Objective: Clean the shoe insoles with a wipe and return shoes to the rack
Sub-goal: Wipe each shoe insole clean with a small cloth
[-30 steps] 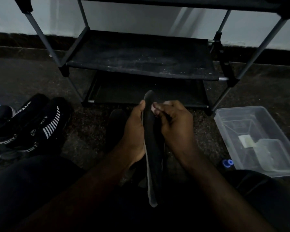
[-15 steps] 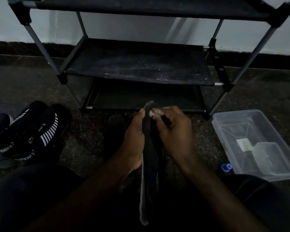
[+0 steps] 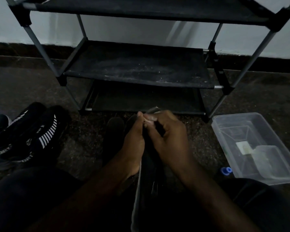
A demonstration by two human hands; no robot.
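At the left, the striped shoes (image 3: 32,136) lie on the floor, not yet on the rack (image 3: 137,72). Our left hand (image 3: 132,141) grips the insole (image 3: 146,181) by its edge, thumb on top, and holds it upright in front of us, as it did one second ago. The change is at the toe end. That end stood free above both hands before, and now our right hand (image 3: 169,139) has climbed up to it and covers most of it. This hand pinches the wipe (image 3: 148,121), we think, but in such dim light only a pale scrap shows between the fingers. We judge that the wiping stroke has reached the tip, so this side is nearly done. The box (image 3: 258,148) waits at the right.
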